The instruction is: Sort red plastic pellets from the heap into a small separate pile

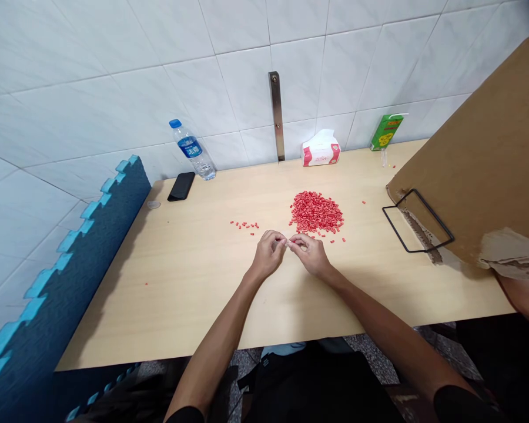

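Note:
Over the middle of the table, my left hand (270, 251) and my right hand (309, 252) meet at the fingertips, both closed in a pinch. A bit of red shows at the fingertips of my right hand, like one of the small red pieces. What my left fingers pinch, if anything, is too small to make out. Just beyond my right hand lies a heap of small red tube-shaped pieces (316, 211). To the left, past my left hand, a loose group of several similar red pieces (245, 225) is scattered on the wooden table (194, 294).
Along the tiled wall stand a water bottle (193, 150), a tissue pack (321, 150) and a green drink carton (386, 133). A black phone (181, 187) lies at left beside the blue foam panel (92, 247). Cardboard (480, 153) with a black wire stand (445, 235) blocks the right; another person's arm (522, 299) shows there.

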